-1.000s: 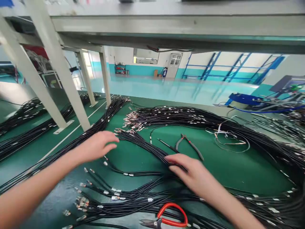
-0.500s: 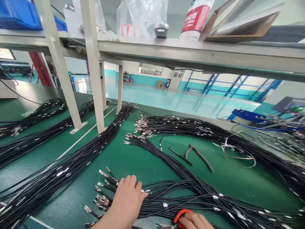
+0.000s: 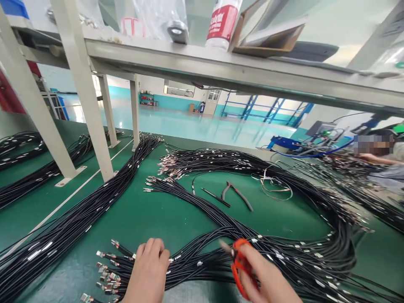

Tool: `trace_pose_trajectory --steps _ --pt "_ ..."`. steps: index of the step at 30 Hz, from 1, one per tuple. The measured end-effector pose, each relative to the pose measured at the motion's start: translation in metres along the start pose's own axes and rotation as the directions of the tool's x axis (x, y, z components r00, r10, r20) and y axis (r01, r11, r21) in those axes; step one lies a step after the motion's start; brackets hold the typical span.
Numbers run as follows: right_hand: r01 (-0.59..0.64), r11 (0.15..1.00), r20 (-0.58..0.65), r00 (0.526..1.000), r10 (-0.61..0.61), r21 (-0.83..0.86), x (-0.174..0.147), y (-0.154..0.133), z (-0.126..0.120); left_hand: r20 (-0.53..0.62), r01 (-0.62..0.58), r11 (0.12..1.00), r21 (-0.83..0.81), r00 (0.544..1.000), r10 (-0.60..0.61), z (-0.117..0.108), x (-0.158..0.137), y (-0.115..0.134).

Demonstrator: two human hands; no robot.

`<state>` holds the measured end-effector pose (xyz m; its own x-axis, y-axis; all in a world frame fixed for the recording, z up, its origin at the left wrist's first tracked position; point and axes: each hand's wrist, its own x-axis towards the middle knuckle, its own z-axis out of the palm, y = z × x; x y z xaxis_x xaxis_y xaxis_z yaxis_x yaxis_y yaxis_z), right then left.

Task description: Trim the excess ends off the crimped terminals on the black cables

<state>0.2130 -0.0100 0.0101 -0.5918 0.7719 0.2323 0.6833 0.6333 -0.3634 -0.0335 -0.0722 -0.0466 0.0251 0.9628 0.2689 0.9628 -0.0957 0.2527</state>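
My left hand [image 3: 148,267] is closed over the black cables [image 3: 205,261] just behind their metal connector ends [image 3: 107,273]. Its fingertips are bent down and partly hidden. Red-handled scissors [image 3: 240,275] are in my right hand [image 3: 263,273], which is closed round the handle loops. Their blurred blades point left, above the same cables. Beyond my hands, a thinner bundle of black cables with metal terminals [image 3: 153,183] runs diagonally across the green mat. Grey-handled pliers [image 3: 241,198] lie spread apart beside a dark pen-like rod [image 3: 216,198].
A long cable bundle [image 3: 104,200] lies to the left, and a thick one [image 3: 221,158] curves along the back. Shelf posts [image 3: 91,109] rise at left below an overhead shelf [image 3: 221,69]. Loose pale wire [image 3: 277,185] lies at right. Another person [image 3: 385,151] is at far right.
The camera view has swung to the right, bringing another person into sight. My right hand has risen with the scissors, which show more fully. My left hand stays on the cables.
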Motion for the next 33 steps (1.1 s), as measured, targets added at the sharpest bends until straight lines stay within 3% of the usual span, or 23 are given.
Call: trace_pose_trajectory --steps 3,6,10,14,17,21,26,29,33 --pt "-0.127 0.989 -0.125 0.983 0.136 0.072 0.051 0.008 0.009 0.23 0.041 0.993 -0.113 0.973 -0.014 -0.018 0.029 0.007" --pt "-0.073 0.997 -0.17 0.982 0.078 0.038 0.109 0.011 0.033 0.378 0.071 0.953 -0.295 0.925 0.048 -0.026 0.065 0.006" --pt "0.009 1.0 -0.171 0.985 -0.013 -0.027 0.163 -0.001 0.068 0.381 0.149 0.862 -0.484 0.923 0.054 -0.011 0.101 -0.003" --pt "0.086 0.99 -0.162 0.981 -0.103 -0.111 0.185 -0.009 0.091 0.335 0.299 0.678 -0.671 0.939 -0.083 0.011 0.111 -0.016" --pt "0.118 0.981 -0.155 0.978 -0.142 -0.151 0.192 -0.008 0.098 0.322 0.383 0.474 -0.793 0.924 -0.208 0.019 0.112 -0.027" --pt "0.13 0.98 -0.154 0.976 -0.154 -0.153 0.191 -0.006 0.095 0.351 0.423 0.143 -0.895 0.864 -0.361 0.019 0.116 -0.041" --pt "0.105 0.991 -0.178 0.977 -0.118 -0.083 0.166 -0.017 0.084 0.323 0.242 -0.219 -0.945 0.791 -0.519 0.015 0.12 -0.045" --pt "0.086 0.996 -0.186 0.979 -0.084 0.003 0.143 -0.025 0.081 0.325 0.128 -0.349 -0.928 0.734 -0.596 0.01 0.119 -0.043" --pt "0.072 0.972 -0.091 0.994 -0.052 0.224 0.121 -0.032 0.076 0.337 0.045 -0.416 -0.908 0.668 -0.664 0.004 0.117 -0.044"
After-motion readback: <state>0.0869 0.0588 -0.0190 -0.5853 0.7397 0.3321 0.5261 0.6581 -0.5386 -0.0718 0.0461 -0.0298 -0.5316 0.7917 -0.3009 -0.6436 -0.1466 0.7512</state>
